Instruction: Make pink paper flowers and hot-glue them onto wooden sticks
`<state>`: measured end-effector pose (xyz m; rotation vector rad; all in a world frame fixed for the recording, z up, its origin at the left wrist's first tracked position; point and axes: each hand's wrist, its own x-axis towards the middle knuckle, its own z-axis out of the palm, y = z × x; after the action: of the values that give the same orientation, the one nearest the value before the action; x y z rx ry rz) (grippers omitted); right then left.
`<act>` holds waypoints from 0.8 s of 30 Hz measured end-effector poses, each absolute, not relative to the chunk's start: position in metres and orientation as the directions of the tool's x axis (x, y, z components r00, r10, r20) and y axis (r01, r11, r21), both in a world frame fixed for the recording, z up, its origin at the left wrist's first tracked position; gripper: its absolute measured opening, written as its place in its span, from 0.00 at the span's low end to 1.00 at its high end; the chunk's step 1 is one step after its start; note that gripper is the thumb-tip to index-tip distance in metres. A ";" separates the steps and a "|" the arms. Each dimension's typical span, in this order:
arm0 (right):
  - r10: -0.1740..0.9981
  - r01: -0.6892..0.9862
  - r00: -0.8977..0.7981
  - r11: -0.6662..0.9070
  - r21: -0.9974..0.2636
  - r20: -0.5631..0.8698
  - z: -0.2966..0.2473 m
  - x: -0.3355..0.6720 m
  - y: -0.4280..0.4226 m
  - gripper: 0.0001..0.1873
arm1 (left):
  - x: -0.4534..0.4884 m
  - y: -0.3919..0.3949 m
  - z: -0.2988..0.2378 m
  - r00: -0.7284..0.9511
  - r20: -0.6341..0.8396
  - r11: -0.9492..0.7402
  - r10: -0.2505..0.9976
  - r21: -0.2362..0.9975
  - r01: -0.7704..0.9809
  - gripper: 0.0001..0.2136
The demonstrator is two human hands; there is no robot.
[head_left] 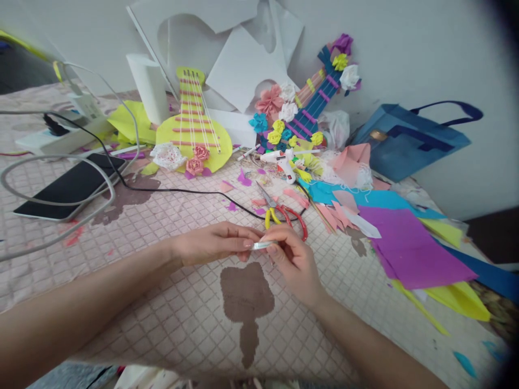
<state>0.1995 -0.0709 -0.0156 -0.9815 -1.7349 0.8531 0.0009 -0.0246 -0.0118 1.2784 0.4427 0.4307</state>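
Observation:
My left hand (217,243) and my right hand (294,259) meet over the quilted pink cloth (170,302), both pinching one small white strip (260,246) between their fingertips. The strip lies roughly level between the two hands. Just beyond my right hand lie scissors (279,210) with yellow and red handles. A white glue gun (284,160) rests further back among paper flowers.
A yellow foam guitar (194,127) and a blue flowered guitar (312,102) lean by the wall with white foam sheets (243,65). Coloured foam sheets (409,243) pile at right by a blue bag (409,138). A tablet (68,186), cables and a power strip (60,138) sit left.

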 end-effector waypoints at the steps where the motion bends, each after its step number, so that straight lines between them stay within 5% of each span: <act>1: 0.891 0.237 -0.241 0.438 -0.867 0.384 -0.016 0.200 -0.071 0.05 | 0.000 -0.024 -0.012 0.844 -0.073 0.246 0.531 0.967 -0.071 0.12; 14: 0.885 0.241 -0.276 0.441 -0.864 0.375 -0.015 0.199 -0.073 0.05 | 0.001 -0.022 -0.010 0.851 -0.035 0.120 0.523 0.992 -0.032 0.12; 24: 0.877 0.235 -0.281 0.456 -0.858 0.390 -0.015 0.195 -0.074 0.06 | -0.005 -0.017 -0.007 0.865 -0.136 0.195 0.483 0.980 0.045 0.13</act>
<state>0.1951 -0.0740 -0.0152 -0.9517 -1.7722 0.8622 -0.0047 -0.0169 -0.0074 1.3527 0.4693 0.3231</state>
